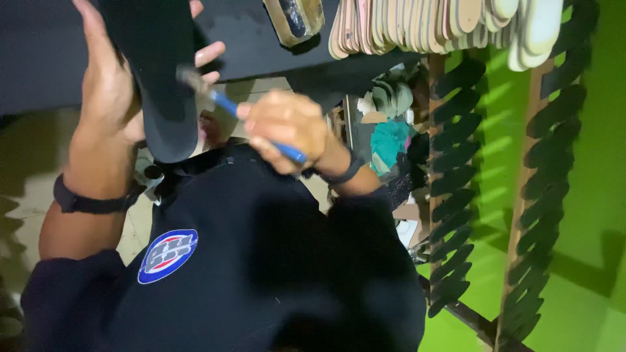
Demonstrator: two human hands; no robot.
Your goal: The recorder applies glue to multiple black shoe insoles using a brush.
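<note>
Looked like mid-brushing: left hand [107,91] had a firm grip on the black sole [160,78], right hand [287,130] clenched the blue-handled brush [225,103] against it. Next stroke probably needed steady pressure.

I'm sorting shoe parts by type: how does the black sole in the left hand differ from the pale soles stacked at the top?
The black sole is dark, while the pale soles are tan and cream. The black sole is single and gripped by the left hand; the pale soles stand untouched in a tight row. The right hand works a blue-handled brush on the black sole only. Both share a foot-shaped outline.
</note>
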